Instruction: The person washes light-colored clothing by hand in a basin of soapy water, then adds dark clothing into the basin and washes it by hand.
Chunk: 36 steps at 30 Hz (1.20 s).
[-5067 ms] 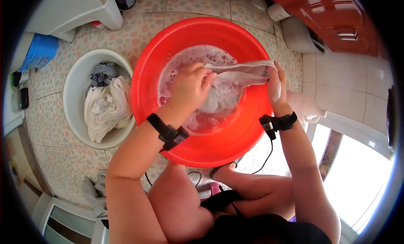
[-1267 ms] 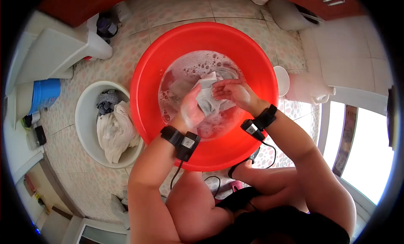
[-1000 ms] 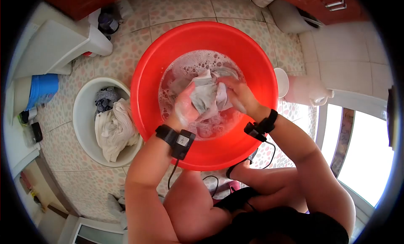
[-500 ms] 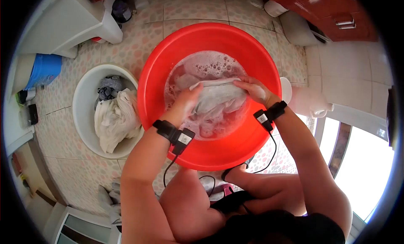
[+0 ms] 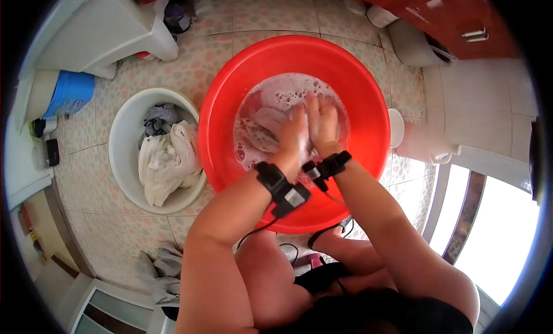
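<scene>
A large red basin (image 5: 363, 178) holds sudsy water with wet greyish cloth (image 5: 259, 135) in it. Over the water, my left hand (image 5: 294, 132) and my right hand (image 5: 322, 121) are side by side, nearly palm to palm. The fingers of my left hand are blurred. My right hand's fingers are pressed together and point away from me; whether any cloth is between the hands is hidden. Left of the basin, a white tub (image 5: 124, 161) contains cream cloth (image 5: 170, 161) and a dark grey cloth (image 5: 160, 120).
A blue bucket (image 5: 72, 93) stands at the far left. Beyond the basin's right edge are a white bowl (image 5: 396, 128) and a pale pink jug (image 5: 426, 141). Grey cloth (image 5: 164, 270) lies on the floor at the lower left. Red cabinets (image 5: 455, 23) are at the upper right.
Half a second ago my hands were apart, stretching the pale cloth between them. They have come together, and that cloth is no longer spread out. The view has shifted slightly.
</scene>
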Each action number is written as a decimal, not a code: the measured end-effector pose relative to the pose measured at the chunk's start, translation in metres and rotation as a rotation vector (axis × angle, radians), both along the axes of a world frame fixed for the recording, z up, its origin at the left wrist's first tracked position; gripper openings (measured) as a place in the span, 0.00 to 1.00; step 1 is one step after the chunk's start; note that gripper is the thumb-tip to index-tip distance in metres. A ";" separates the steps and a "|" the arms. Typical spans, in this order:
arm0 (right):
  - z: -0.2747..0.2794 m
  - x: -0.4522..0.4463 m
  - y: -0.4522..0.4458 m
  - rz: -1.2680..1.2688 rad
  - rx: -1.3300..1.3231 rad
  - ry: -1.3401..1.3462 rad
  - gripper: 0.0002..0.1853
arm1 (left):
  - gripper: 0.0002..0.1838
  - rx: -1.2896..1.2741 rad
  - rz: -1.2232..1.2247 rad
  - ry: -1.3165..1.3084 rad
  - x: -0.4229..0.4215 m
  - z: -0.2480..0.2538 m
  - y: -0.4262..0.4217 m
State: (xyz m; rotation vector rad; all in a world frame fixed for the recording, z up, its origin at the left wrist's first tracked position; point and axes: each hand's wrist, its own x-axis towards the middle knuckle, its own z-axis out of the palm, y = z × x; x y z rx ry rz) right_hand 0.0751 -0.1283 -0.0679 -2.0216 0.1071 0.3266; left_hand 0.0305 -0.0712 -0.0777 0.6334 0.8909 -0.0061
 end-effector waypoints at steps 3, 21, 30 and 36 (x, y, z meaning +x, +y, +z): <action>0.023 -0.044 0.011 0.327 -0.079 -0.220 0.23 | 0.19 0.057 -0.189 0.038 -0.006 -0.017 0.030; 0.024 -0.035 0.011 0.419 -0.279 -0.245 0.23 | 0.18 -0.182 0.103 0.046 -0.009 -0.029 0.021; 0.003 0.004 0.009 0.340 -0.269 -0.115 0.23 | 0.20 -0.055 0.051 0.078 -0.006 -0.012 0.005; 0.016 -0.043 0.003 0.436 -0.193 -0.282 0.24 | 0.23 -0.146 -0.160 0.047 -0.004 -0.002 0.045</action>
